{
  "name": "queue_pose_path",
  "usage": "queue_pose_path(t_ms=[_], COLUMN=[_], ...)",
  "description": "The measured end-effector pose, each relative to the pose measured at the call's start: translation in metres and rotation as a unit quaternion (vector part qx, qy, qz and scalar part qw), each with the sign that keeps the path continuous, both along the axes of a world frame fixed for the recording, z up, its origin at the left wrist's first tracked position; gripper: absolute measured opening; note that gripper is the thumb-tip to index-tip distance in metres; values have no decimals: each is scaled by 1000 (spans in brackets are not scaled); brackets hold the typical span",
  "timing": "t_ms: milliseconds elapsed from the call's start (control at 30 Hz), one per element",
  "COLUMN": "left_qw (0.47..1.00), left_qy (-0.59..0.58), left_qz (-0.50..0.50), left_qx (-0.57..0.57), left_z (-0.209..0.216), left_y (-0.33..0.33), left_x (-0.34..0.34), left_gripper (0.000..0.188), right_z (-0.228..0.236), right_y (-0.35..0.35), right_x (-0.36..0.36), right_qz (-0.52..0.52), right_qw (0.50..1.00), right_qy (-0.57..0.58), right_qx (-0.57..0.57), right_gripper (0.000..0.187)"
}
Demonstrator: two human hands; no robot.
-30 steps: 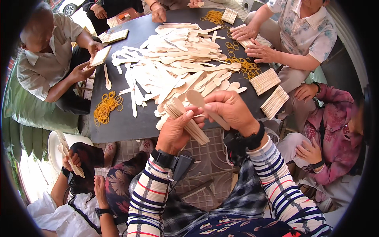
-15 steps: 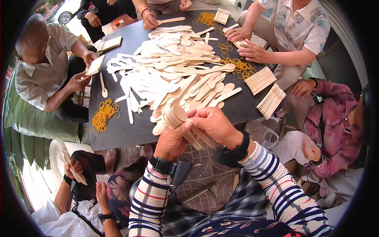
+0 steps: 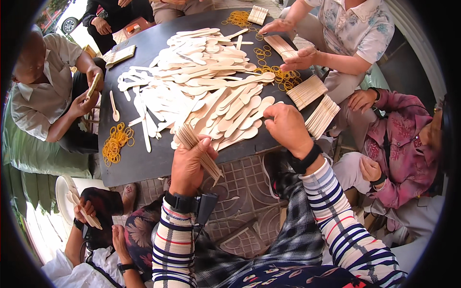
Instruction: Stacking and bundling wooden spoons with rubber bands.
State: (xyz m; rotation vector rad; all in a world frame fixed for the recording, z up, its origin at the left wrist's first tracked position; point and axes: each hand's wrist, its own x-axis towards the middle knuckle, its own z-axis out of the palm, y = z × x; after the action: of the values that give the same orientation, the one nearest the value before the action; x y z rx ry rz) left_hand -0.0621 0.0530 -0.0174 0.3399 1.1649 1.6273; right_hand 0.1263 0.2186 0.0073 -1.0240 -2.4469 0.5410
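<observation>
Upright in my left hand [image 3: 186,168] is a stack of wooden spoons [image 3: 188,136], held over the near edge of the dark table. The fingers and thumb wrap round its middle, and the thin handles stick out below. My right hand [image 3: 289,126] is at the right edge of a large heap of loose wooden spoons [image 3: 211,67]. Its fingers are curled together beside the outermost spoons. Whatever they may be gripping is hidden behind them.
Yellow rubber bands [image 3: 116,144] lie on the table's [image 3: 158,163] left side, more rubber bands [image 3: 288,79] at the right. Bundled sticks [image 3: 307,91] rest by the right edge. Several people sit around; a co-worker's hands [image 3: 300,58] hold another bundle. A white bucket [image 3: 65,197] stands at lower left.
My right hand has left the stack and moved right to the heap's edge. My left hand keeps the stack, now turned more edge-on. The co-worker at upper right has lifted and tilted a bundle.
</observation>
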Motion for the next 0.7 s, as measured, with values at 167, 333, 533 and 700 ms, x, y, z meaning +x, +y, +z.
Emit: queue_pose_path(t_ms=[167,333,533,700], left_qw=[997,988,990,994], left_qy=[3,-77,-66,-57], left_qz=[-62,-93,-61,-48], left_qx=[-39,-93,-108,-80], left_z=[1,-1,-7,-13], left_y=[1,4,8,11], left_x=[4,16,19,19], left_gripper=[19,19,27,28], right_z=[-31,-50,-47,-33], right_y=[10,24,25,28], right_x=[-2,-2,-8,-2], right_qz=[-7,-8,22,34], right_qw=[990,981,983,987], right_qy=[-18,-57,-36,-7], right_qx=[139,185,179,157], right_gripper=[9,6,7,6])
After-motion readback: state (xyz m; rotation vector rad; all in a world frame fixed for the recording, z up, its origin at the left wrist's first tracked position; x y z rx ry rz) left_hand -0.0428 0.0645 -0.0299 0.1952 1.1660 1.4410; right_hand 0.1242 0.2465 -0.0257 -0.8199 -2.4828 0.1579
